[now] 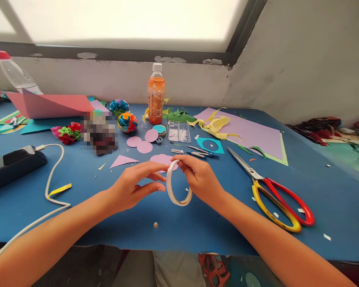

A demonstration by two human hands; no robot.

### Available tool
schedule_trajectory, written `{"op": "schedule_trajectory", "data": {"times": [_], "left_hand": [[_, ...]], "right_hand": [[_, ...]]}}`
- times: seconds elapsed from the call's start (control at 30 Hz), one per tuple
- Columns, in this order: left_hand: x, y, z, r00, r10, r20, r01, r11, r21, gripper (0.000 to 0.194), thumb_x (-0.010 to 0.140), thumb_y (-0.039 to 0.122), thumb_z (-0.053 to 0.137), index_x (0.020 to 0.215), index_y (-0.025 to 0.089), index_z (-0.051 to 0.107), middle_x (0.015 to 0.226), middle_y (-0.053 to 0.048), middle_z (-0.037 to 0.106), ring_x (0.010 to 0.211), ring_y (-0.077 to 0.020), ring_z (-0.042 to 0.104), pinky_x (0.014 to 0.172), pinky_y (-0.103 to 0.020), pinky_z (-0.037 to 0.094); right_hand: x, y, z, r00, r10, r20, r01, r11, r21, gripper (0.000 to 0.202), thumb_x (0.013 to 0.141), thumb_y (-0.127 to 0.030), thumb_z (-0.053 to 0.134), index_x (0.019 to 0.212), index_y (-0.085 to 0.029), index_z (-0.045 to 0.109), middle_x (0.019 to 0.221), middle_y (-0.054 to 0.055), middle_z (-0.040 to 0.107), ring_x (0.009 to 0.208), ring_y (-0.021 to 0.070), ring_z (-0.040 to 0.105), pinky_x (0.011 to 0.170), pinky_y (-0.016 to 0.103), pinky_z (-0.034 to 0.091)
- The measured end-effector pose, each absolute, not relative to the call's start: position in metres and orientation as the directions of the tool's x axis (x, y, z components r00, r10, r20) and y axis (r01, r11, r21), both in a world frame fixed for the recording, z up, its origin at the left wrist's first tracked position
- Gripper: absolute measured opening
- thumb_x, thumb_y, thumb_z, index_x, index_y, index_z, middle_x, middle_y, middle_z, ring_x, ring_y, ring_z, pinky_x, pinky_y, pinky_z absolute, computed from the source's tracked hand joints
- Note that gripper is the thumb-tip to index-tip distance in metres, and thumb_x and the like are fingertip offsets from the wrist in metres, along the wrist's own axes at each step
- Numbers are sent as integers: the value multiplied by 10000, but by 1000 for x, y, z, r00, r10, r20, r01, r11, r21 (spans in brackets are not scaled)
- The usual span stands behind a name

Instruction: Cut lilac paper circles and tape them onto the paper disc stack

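Observation:
Pinched in my right hand [201,175] is a thin white roll of tape [169,184], held upright above the blue table near its front edge. My left hand [133,184] is just left of the roll, thumb and fingers apart. Its fingertips come close to the roll's side; whether they touch it I cannot tell. Behind the hands lie round lilac paper discs [144,147] and a lilac paper triangle [123,160]. Another lilac paper piece [160,159] is partly hidden by my fingers.
Large scissors [257,179] with red and yellow handles lie at right. Further back are an orange drink bottle [156,97], paper flowers [127,122], compasses [202,153], a clear plastic case [179,131] and lilac sheets [251,133]. A white cable [52,175] runs from a black device [14,167] across my left forearm.

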State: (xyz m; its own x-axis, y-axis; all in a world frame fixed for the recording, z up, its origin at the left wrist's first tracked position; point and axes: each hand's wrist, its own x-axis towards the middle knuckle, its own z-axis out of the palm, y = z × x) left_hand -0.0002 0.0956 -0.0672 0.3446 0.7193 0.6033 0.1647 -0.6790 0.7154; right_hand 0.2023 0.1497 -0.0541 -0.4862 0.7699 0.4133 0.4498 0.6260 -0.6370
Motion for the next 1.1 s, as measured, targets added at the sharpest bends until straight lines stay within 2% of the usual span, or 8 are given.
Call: {"op": "schedule_trajectory", "data": {"times": [0.1,0.23,0.57,0.73,0.9,1.0,1.1], "left_hand": [[1,98,-67,349,706,616,249,-704,666,290,823,184,631,1113,205,639,1045,-76,691,803,-128,689,756,-247,598],[1,100,-66,337,710,619,321,-704,633,196,826,188,617,1006,181,691,898,-64,736,752,-140,692,652,-219,592],[1,99,-64,361,610,706,424,-781,459,205,799,143,613,980,176,704,863,-69,750,702,-135,699,660,-198,578],[1,99,-63,381,617,689,406,-781,474,250,818,149,581,1035,210,689,894,-54,748,736,-132,701,686,-201,578],[-1,98,-62,385,620,684,390,-781,488,238,826,155,577,1031,194,692,900,-69,744,759,-136,700,702,-209,582],[-1,99,-61,380,651,657,359,-758,544,234,789,209,658,1016,172,698,885,-78,744,743,-144,695,703,-225,591],[0,99,-61,352,699,623,340,-715,610,199,802,209,643,989,181,707,872,-63,749,678,-129,686,641,-220,592]], "right_hand": [[202,149,-56,-524,750,404,478,651,-590,294,880,-167,393,1023,-202,648,952,61,714,836,190,662,728,291,504],[203,150,-58,-550,741,385,508,663,-550,295,872,-148,399,1029,-196,644,960,64,719,842,195,674,731,296,513],[202,148,-58,-545,752,370,551,654,-518,298,872,-158,410,1039,-211,650,976,65,730,848,208,691,756,317,533],[202,149,-59,-544,755,365,555,650,-519,294,870,-160,420,1033,-221,656,985,57,732,855,210,692,760,321,535],[201,148,-58,-553,756,350,556,648,-521,300,867,-147,418,1036,-225,654,962,47,736,836,200,694,734,303,534],[201,147,-57,-561,747,357,543,658,-523,295,870,-148,416,1031,-214,654,965,54,734,843,204,692,724,302,532],[202,149,-57,-556,747,364,538,657,-528,292,877,-161,413,1040,-216,649,991,56,729,869,207,688,753,313,532]]}}
